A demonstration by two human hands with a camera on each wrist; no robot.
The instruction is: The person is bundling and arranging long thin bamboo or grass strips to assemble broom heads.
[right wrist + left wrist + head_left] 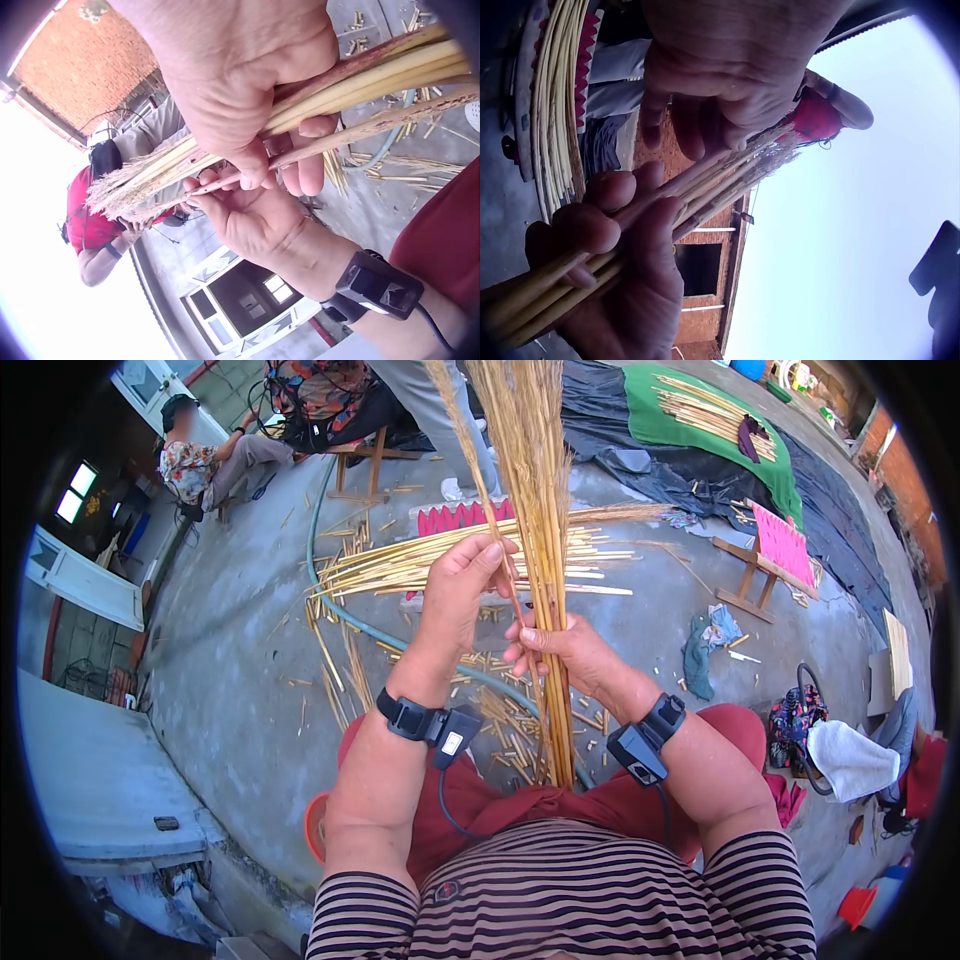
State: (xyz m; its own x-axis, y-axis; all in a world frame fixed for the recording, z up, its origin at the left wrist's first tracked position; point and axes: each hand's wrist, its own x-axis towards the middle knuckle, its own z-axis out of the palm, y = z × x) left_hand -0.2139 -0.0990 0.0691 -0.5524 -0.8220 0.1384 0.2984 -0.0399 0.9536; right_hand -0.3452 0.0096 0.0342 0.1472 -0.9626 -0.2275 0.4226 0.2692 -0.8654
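Head view: both hands [465, 582] pinching upright plume-topped stalks [543, 550], shirt-badge lettering [447, 891] unreadable

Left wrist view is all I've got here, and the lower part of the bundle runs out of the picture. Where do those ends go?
Observer: In the head view, the bundle runs down from the right hand to between the person's knees, in front of the red trousers.

Operator: Okay, and has the left hand got the whole bundle, or just one stalk?

Observer: Just one. The right wrist view shows the left hand pinching a single stalk between thumb and fingers, a little apart from the rest.

Operator: Anything lying on the ground near the bundle's lower part?

Observer: Yes, the head view shows a green hose curving across, with short cut pieces scattered about.
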